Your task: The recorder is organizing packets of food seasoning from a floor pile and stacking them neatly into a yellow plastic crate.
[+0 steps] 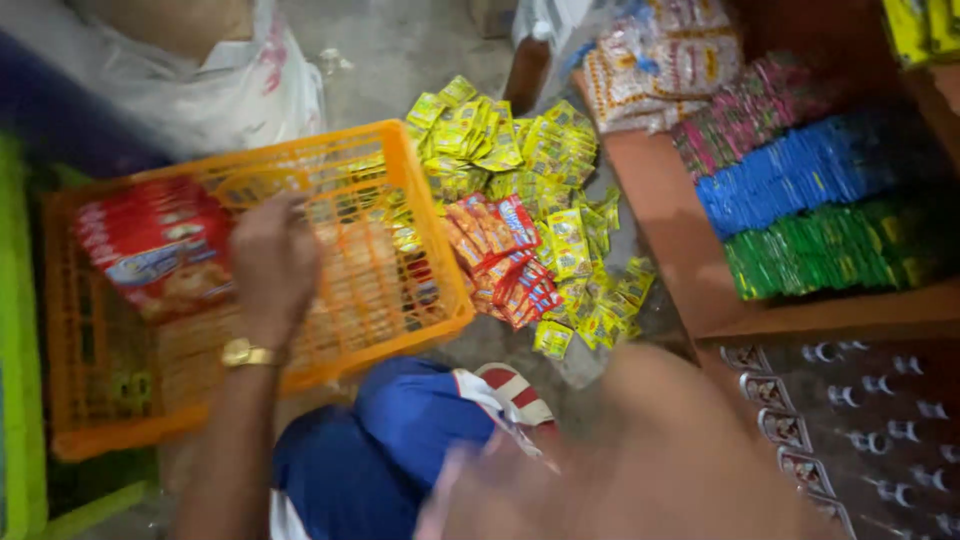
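**Sorting snack packets at the orange crate**

We see an orange plastic lattice crate [400,200] on the concrete floor [400,50], tilted toward us, with a stack of red biscuit packs [150,245] lying in its left part and some loose packets further in. To the right runs a brown wooden shelf [660,230] carrying bundled sachets in pink, blue and green bands [810,210]. Between crate and shelf lies a heap of small yellow sachets [520,150] mixed with a cluster of red sachets [500,260], all on the floor.

Our left hand [272,265], with a gold wristwatch, rests inside the crate just beside the red biscuit packs; its fingers are turned away from us, so we cannot tell whether they grip anything. Our right hand [640,460] is a close blur at the lower edge; its fingers look spread, holding nothing.

We judge the work partly done: some packs sit in the crate, most sachets are on the floor.
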